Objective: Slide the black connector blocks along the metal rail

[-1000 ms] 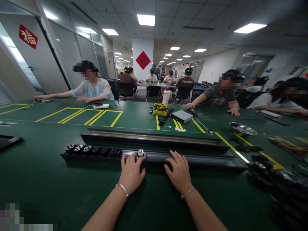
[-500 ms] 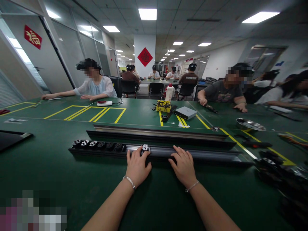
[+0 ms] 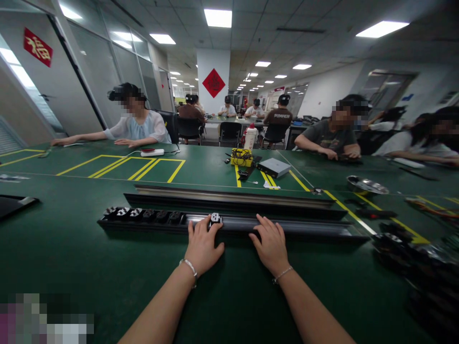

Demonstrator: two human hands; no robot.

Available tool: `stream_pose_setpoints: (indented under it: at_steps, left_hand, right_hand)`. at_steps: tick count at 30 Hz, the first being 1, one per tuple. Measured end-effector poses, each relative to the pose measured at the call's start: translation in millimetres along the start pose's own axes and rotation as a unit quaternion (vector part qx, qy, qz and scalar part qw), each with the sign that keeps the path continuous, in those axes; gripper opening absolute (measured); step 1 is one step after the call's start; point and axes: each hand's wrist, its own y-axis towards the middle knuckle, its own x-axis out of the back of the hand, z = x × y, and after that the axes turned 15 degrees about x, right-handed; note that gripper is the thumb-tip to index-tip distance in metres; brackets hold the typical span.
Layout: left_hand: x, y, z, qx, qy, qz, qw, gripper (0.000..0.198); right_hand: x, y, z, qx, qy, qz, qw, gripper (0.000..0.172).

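A long black channel strip (image 3: 308, 228) lies across the green table in front of me. At its left end several socket modules (image 3: 148, 214), some with pale faces, sit side by side in the channel. One more white-faced socket module (image 3: 215, 218) is apart from them, near the strip's middle. My left hand (image 3: 203, 243) has its fingertips closed about this module; the exact contact is partly hidden. Farther right, my right hand (image 3: 270, 241) rests its spread fingers on the strip's near edge and holds nothing.
Behind the strip lie further long dark rails (image 3: 229, 200). A dark pile of parts (image 3: 398, 248) is at the right, near a metal bowl (image 3: 367, 185). A grey box (image 3: 274, 167) and yellow holder (image 3: 241, 157) stand farther back. Other people sit across the table.
The view has shifted slightly. Both my hands keep nearly the same places on the strip and module. The person at the far right has drawn both hands together.
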Motion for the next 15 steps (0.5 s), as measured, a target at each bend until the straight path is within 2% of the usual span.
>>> stream_pose_setpoints:
  at_steps: [10,15]
  left_hand:
    - [0.5,4.0,-0.2,0.001,0.011,0.009,1.000,0.049]
    - [0.6,3.1,-7.3,0.025,0.016,0.007,1.000,0.048]
  right_hand:
    - [-1.6,4.8,6.9,-0.012,-0.026,0.025,0.999,0.024]
    - [0.0,6.1,8.1,-0.021,-0.017,0.009,1.000,0.025]
